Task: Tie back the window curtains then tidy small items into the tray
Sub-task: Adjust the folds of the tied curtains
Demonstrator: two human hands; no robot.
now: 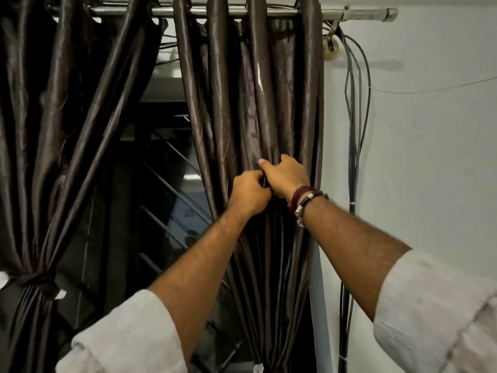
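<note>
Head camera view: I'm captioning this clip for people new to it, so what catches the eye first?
Two bare hands, the left hand and the right hand, meet at centre, gripping the gathered folds of the glossy dark brown right curtain. At lower left, the matching left curtain is already cinched by a knotted tie. Grey cables hang down the white wall at right.

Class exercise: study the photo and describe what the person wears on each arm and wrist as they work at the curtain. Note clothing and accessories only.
Both forearms are bare, with pale white sleeves rolled up near the elbows. The right sleeve shows faint grey lines, like a light check. The right wrist carries a dark red thread band, a thin dark cord with a silver bead and a silver metal bracelet or watch. The left wrist wears nothing.
</note>
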